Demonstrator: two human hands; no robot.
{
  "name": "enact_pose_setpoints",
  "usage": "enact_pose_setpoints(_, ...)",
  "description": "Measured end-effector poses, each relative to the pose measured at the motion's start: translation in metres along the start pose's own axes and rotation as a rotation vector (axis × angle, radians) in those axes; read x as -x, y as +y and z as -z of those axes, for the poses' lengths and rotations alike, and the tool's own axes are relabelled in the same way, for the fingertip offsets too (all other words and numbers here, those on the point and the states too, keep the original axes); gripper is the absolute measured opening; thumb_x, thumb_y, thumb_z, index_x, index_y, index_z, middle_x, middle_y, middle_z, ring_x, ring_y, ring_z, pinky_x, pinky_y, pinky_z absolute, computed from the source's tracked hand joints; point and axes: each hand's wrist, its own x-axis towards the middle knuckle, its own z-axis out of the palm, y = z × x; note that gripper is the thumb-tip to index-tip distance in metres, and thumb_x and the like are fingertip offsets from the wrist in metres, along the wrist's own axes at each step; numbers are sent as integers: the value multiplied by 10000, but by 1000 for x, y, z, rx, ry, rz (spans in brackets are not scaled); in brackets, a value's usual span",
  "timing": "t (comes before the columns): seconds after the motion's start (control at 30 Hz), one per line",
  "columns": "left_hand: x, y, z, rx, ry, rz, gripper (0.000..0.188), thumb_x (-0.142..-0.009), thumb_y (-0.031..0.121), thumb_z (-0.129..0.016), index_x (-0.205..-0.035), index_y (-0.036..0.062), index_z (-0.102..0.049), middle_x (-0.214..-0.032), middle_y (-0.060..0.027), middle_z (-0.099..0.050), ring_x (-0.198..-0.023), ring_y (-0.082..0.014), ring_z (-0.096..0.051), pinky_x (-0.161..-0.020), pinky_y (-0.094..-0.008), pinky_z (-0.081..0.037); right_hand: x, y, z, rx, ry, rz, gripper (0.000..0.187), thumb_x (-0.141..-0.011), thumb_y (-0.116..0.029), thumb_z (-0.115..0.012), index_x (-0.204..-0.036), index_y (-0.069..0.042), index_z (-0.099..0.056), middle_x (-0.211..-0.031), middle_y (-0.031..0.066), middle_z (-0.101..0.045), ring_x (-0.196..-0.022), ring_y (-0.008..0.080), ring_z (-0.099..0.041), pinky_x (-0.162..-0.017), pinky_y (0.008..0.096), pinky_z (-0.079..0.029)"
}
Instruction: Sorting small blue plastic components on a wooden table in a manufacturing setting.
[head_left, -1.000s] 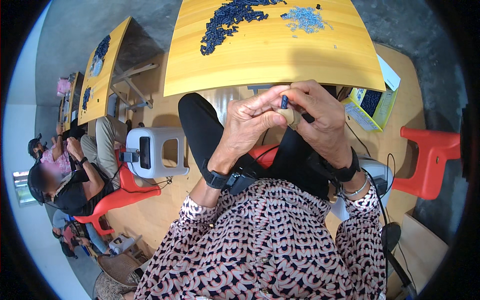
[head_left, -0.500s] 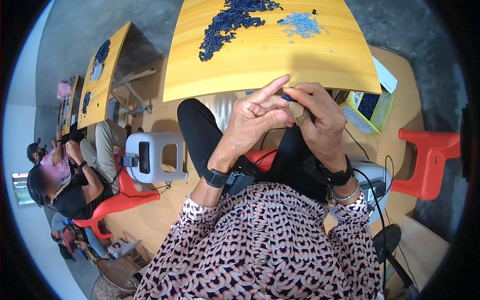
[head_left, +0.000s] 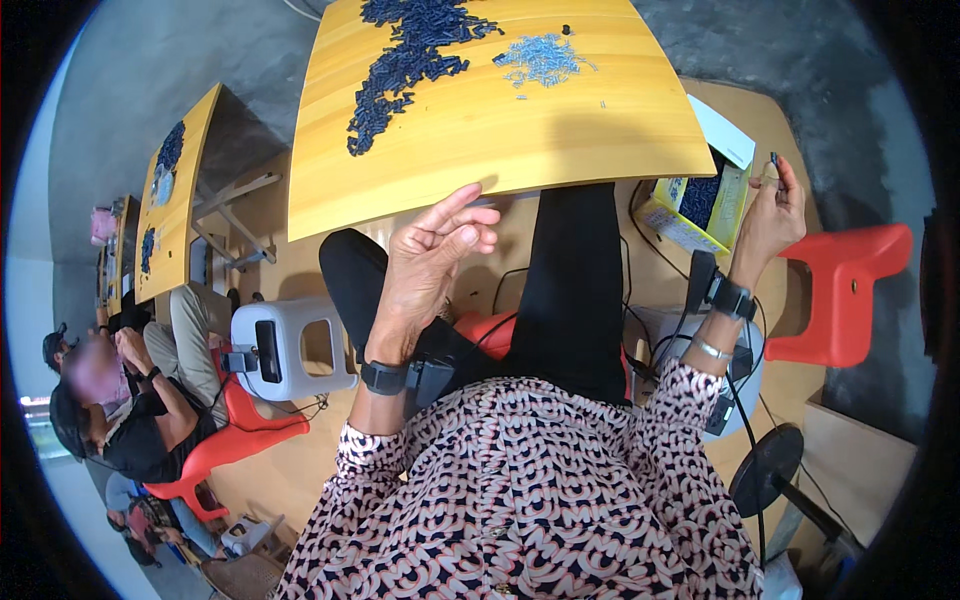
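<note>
My right hand (head_left: 772, 218) is raised on the right beside a yellow-and-white box (head_left: 690, 222). Thumb and fingers pinch a small dark cylindrical piece (head_left: 774, 158) that sticks up above the fingertips. Something beige seems to cover the thumb tip. Inside the box lie many dark blue pieces (head_left: 700, 200). My left hand (head_left: 430, 262) hovers over my lap, close to the near edge of the yellow table (head_left: 480, 160). Its index finger is stretched out, the others are loosely bent, and I see nothing held in it.
A long heap of dark blue pieces (head_left: 405, 65) and a smaller pile of pale blue-clear pieces (head_left: 545, 60) lie on the table. A red stool (head_left: 840, 295) stands at right, a grey stool (head_left: 290, 345) at left. Cables hang near my right arm. Other people (head_left: 150, 400) sit at left.
My hands were together at the table edge around a small dark blue piece. My right hand has moved right with the dark piece, past the box; the left has dropped back slightly, fingers apart.
</note>
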Motion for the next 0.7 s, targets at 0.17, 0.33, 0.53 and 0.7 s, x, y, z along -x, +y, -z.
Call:
enact_pose_setpoints(0.17, -1, -2, -6, -7, 0, 45, 423, -825, 21, -589, -1227, -37, -473, -1021, -132, -615, -806, -144, -592, -751, -247, -485, -25, 92, 8, 312, 70, 25, 271, -794, -13, -581, -1058, 45, -603, -920, 124, -620, -730, 184, -644, -667, 262, -506)
enact_pose_setpoints(0.33, -4, -3, -3, -11, -2, 66, 382, -839, 18, -567, -1212, -25, -494, -1022, -130, -615, -823, -144, -600, -763, -246, -493, -12, 112, 3, 96, 41, -170, 251, -815, -4, -557, -1057, 35, -608, -925, 112, -626, -719, 174, -642, -648, 259, -507)
enact_pose_setpoints(0.53, -7, -3, 7, -5, 32, 42, 336, -854, 28, -552, -1184, -24, -519, -1014, -132, -615, -817, -151, -600, -755, -250, -497, 6, -7, -26, -141, -81, 18, 235, -803, 62, -546, -1028, 42, -610, -1065, 112, -578, -823, 136, -591, -674, 233, -505)
enact_pose_setpoints(0.7, -21, -2, 16, 145, 103, 20, 292, -871, 39, -534, -1151, -42, -532, -975, -125, -618, -771, -145, -588, -733, -246, -499, 25, -87, -84, -253, -580, 15, 172, -807, 21, -560, -961, 18, -637, -939, 69, -622, -731, 109, -577, -629, 211, -472)
